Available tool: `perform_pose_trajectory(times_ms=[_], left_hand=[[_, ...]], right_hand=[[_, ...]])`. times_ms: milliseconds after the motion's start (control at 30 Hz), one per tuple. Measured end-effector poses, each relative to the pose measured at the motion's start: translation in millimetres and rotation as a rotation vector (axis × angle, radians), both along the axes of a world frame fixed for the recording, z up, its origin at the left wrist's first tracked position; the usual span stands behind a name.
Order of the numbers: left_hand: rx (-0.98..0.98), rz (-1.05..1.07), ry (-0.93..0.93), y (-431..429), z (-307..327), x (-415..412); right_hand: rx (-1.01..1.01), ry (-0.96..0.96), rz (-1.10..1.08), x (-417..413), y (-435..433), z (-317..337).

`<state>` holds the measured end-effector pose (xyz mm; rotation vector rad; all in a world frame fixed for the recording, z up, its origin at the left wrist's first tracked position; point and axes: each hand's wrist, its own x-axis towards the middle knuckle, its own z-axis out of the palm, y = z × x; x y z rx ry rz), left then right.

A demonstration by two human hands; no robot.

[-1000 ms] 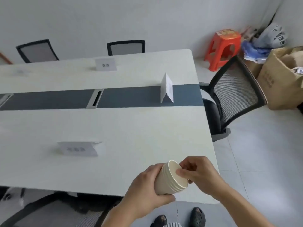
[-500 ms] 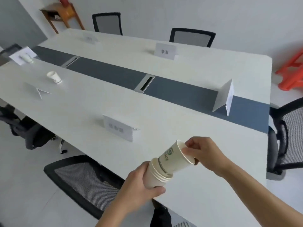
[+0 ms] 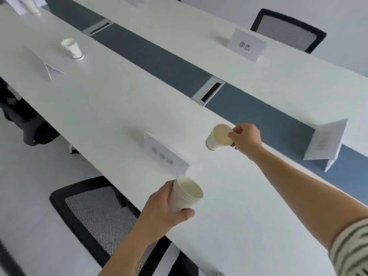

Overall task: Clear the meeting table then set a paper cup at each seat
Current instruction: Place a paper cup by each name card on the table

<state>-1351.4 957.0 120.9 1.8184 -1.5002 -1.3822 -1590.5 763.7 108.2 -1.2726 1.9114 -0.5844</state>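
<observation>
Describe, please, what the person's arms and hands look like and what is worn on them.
Both hands, left hand and right hand, are bare: no gloves, rings or watch show. Both forearms are uncovered. Only the right arm shows clothing, a short sleeve with pale and dark horizontal stripes at its upper part.

nearest name card lettering blurred

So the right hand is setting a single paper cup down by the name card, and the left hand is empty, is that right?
Not quite. In the head view the left hand is not empty: it grips a stack of cream paper cups. The right hand does hold a single cream paper cup near the white folded name card.
</observation>
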Motion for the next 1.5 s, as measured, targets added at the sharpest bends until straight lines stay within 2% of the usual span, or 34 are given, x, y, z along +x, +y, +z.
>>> perform_pose_trajectory(times_ms=[200, 400, 667, 800, 900, 1167, 1500], left_hand=[[0.062, 0.078, -0.019, 8.1, -18.3, 33.2], [0.085, 0.120, -0.015, 6.9, -31.8, 46.2], [0.050, 0.068, -0.011, -12.8, -21.7, 40.6], [0.033, 0.012, -0.007, -18.2, -13.0, 33.1], [0.054, -0.065, 0.015, -19.9, -8.2, 22.3], [0.034, -0.308, 0.028, -5.0, 8.5, -28.5], [-0.001, -0.715, -0.001, 68.8, 24.9, -136.4]], right_hand=[[0.058, 0.081, -0.061, 38.8, -58.5, -48.8], [0.100, 0.164, -0.068, 43.2, -72.0, -76.6], [0.140, 0.128, -0.042, 33.2, -59.5, -63.8], [0.230, 0.042, -0.005, 8.5, -36.6, -48.8], [0.297, 0.008, 0.053, -12.8, 0.6, -34.6], [0.277, -0.086, 0.068, -65.8, 159.7, 12.1], [0.231, -0.141, -0.268, -120.7, 405.6, 29.7]])
